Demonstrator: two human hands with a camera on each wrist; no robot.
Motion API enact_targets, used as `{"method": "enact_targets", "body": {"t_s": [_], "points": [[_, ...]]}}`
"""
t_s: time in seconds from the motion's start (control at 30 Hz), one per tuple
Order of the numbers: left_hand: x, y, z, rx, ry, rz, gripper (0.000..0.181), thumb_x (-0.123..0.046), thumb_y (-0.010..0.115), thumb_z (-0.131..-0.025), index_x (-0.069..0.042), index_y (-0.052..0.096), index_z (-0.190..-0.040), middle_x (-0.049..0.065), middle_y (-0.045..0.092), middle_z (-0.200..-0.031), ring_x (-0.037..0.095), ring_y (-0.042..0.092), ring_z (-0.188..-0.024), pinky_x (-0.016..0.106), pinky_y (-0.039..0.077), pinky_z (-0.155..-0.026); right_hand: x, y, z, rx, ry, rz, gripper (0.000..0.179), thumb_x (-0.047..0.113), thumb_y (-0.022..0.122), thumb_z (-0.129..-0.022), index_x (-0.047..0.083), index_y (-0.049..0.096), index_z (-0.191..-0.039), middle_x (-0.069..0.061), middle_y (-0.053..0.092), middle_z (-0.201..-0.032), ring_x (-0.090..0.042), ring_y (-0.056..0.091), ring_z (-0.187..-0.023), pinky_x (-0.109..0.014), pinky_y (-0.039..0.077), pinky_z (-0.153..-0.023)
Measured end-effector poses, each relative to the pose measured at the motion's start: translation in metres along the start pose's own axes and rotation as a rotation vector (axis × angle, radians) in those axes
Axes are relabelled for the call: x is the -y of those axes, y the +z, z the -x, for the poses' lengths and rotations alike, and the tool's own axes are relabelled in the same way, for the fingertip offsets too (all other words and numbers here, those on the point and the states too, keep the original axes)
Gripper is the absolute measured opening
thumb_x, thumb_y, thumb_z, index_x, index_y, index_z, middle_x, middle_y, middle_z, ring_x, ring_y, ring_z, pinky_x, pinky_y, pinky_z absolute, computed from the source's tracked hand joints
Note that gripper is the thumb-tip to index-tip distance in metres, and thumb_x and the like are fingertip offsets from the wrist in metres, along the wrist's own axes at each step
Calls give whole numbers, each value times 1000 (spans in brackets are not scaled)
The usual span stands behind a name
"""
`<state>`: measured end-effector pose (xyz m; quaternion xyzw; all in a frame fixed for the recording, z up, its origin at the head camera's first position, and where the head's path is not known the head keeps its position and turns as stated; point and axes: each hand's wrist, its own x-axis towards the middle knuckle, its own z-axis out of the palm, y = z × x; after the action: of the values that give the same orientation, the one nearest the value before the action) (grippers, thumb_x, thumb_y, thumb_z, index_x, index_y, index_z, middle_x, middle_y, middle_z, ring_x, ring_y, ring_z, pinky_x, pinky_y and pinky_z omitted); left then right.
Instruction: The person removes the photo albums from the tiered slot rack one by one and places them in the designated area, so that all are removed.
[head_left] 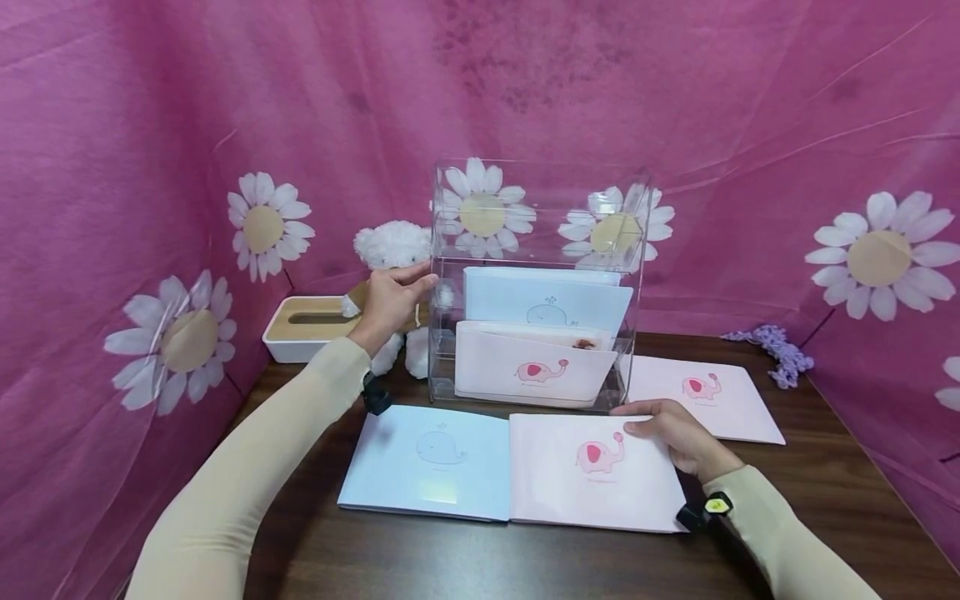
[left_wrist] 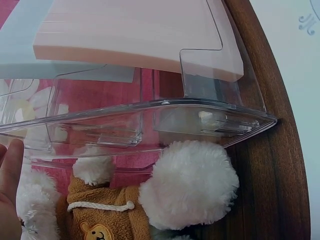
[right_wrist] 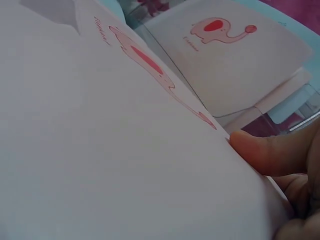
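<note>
In the head view, my left hand (head_left: 393,304) touches the left side of a clear plastic rack (head_left: 536,212) with extended fingers. Its fingertips reach the rack's edge in the left wrist view. At the lower right, my right hand (head_left: 678,437) pinches the upper right edge of a pink elephant booklet (head_left: 555,483), thumb on the cover and the other fingers at the edge. That booklet lies beside a blue whale booklet (head_left: 397,467) in front of the rack. Inside the rack, a pink elephant booklet (head_left: 487,367) leans in front of a blue whale booklet (head_left: 495,292).
Another pink booklet (head_left: 738,408) lies on the brown table (head_left: 832,492) right of the rack. A white plush toy (head_left: 390,243) in a brown outfit sits left of it. Further left stands a tissue box (head_left: 288,348) with a wooden lid; purple flowers (head_left: 783,350) lie at the back right.
</note>
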<state>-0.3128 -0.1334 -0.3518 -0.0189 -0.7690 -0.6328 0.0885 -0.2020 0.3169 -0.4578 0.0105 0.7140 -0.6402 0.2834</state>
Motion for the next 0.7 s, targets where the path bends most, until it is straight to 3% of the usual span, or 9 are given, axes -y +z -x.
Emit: {"method": "enact_targets", "body": {"t_s": [0.23,0.43,0.57,0.7], "points": [[1,-1,1,1,-22,1,39,-23,77,-91,-17,70,-129,7,68,-134,20,70,-117,26,61,-90,-6,17,-7,-40,-29,9,45,7,63,-96,-6,56,-138,-7,79,-101,-21,77,-90,-42,65,-81],[1,-1,1,6,-12,-10,41,-25,78,-91,-15,69,-130,6,69,-134,19,69,-118,28,61,-92,-9,34,-13,-148,-39,101,43,7,64,-94,-7,59,-134,-7,79,-99,-18,76,-84,-36,66,-76],[0,-1,1,16,-8,-17,42,-26,78,-91,-15,69,-131,6,68,-135,19,68,-121,30,60,-95,-8,43,-13,-232,-35,188,40,6,63,-94,-5,62,-133,-13,77,-106,-19,75,-84,-34,65,-74],[-1,-1,0,8,-9,-22,40,-24,78,-91,-17,70,-129,6,68,-134,19,68,-121,30,60,-95,-5,52,-12,-335,-67,375,33,9,68,-93,5,71,-126,-18,71,-125,-24,68,-106,-38,57,-92]]}}
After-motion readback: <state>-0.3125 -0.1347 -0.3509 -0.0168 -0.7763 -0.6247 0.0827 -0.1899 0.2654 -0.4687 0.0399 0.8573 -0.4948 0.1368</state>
